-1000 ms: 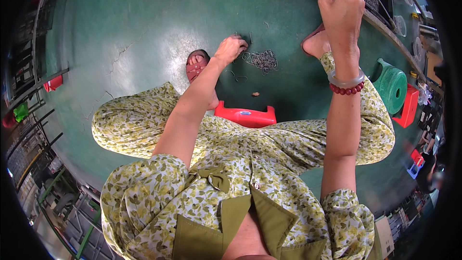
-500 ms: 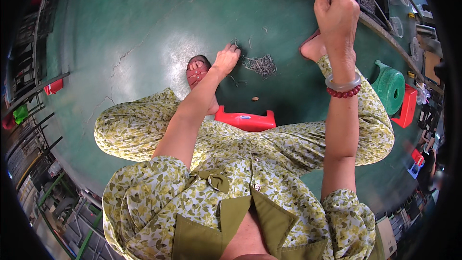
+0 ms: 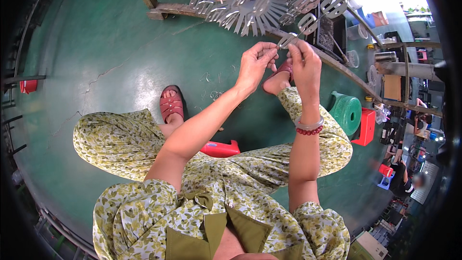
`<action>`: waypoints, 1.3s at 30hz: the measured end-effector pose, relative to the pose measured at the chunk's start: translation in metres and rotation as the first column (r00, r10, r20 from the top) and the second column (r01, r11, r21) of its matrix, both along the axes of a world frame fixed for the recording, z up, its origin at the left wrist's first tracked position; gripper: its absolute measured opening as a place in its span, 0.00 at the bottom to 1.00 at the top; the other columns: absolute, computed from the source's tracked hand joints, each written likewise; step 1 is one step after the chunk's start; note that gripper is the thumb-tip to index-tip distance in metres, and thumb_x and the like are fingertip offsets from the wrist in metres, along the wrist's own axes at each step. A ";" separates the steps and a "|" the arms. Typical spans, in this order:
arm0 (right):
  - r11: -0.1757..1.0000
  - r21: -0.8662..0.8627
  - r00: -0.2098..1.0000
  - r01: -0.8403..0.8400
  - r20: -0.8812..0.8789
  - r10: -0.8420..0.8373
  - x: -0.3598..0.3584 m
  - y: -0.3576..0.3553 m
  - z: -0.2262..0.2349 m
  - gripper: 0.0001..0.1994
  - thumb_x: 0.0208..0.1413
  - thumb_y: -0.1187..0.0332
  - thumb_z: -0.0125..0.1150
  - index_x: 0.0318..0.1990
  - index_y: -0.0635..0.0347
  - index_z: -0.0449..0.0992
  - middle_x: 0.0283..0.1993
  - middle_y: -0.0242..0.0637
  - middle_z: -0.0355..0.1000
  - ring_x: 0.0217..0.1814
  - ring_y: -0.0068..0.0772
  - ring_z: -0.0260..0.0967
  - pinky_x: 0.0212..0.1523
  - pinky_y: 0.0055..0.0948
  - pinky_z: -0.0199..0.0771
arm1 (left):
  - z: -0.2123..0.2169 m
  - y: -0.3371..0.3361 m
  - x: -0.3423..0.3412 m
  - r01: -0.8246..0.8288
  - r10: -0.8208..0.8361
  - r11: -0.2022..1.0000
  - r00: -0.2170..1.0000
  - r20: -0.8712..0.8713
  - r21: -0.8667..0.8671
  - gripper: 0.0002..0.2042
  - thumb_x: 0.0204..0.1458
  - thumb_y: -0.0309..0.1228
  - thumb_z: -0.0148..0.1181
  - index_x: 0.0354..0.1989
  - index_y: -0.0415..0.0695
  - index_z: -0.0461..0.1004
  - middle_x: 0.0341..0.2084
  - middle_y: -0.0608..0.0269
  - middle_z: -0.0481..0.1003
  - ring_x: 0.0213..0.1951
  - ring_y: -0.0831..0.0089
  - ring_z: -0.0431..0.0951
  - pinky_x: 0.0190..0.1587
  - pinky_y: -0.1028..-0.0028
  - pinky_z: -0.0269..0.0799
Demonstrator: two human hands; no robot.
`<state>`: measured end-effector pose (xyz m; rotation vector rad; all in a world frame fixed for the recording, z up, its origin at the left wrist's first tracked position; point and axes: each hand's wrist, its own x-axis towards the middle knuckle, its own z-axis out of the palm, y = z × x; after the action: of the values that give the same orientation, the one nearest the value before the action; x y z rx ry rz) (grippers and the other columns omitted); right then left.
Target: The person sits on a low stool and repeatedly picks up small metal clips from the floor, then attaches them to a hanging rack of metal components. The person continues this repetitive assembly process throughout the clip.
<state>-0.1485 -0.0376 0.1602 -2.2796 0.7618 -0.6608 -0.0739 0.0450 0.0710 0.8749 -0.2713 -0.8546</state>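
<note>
My right hand [image 3: 304, 65], with a pale bangle and red beads at the wrist, is closed on the lower end of a slotted metal plate [image 3: 287, 40]. That plate hangs lowest in a linked string of similar plates [image 3: 307, 23]. Close beside it, my left hand [image 3: 257, 65] is pinched at the plate's edge. What its fingertips hold is too small to make out. On the green floor, beyond my left forearm, lie several thin bent wire hooks [image 3: 215, 95]; the forearm hides part of them.
Many hanging metal plates [image 3: 255, 9] crowd the top, above a wooden rail [image 3: 175, 9]. A dark tray [image 3: 332, 36] stands behind the rail. To the right are a green stool [image 3: 347, 113] and a red stool [image 3: 366, 126]. A red seat [image 3: 221, 148] is under me. Another person sits far right.
My left hand has risen from the wire pile on the floor to the plate by my right hand. The view has tilted up, showing more hanging plates.
</note>
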 end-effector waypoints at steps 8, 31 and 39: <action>0.979 -0.205 0.992 0.006 -0.120 -0.031 -0.010 0.007 0.007 0.08 0.59 0.67 0.54 0.34 0.64 0.70 0.33 0.46 0.69 0.35 0.56 0.68 0.34 0.44 0.67 | 0.022 0.004 0.016 0.083 -0.086 0.995 0.995 -0.058 -0.056 0.09 0.55 0.26 0.61 0.41 0.35 0.75 0.26 0.63 0.76 0.25 0.80 0.73 0.28 0.79 0.73; 0.988 -0.093 0.950 -0.120 -0.298 0.087 0.003 -0.001 0.040 0.09 0.48 0.71 0.65 0.32 0.70 0.79 0.21 0.47 0.74 0.22 0.34 0.73 0.27 0.31 0.71 | 0.020 0.010 0.044 0.371 -0.381 0.925 0.905 0.188 0.086 0.09 0.54 0.29 0.62 0.38 0.35 0.76 0.28 0.62 0.76 0.26 0.77 0.76 0.33 0.76 0.75; 0.992 0.001 0.894 -0.123 -0.434 0.111 0.021 0.004 0.062 0.09 0.45 0.72 0.65 0.29 0.73 0.77 0.22 0.53 0.72 0.28 0.49 0.75 0.32 0.38 0.72 | 0.005 0.009 0.052 0.454 -0.454 0.891 0.891 -0.002 0.011 0.12 0.55 0.27 0.60 0.44 0.32 0.75 0.37 0.56 0.76 0.37 0.73 0.78 0.41 0.73 0.79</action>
<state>-0.1274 -0.0340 0.2227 -2.5075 0.8098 -0.0996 -0.0216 0.0543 0.0763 0.8335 -0.4844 -1.2926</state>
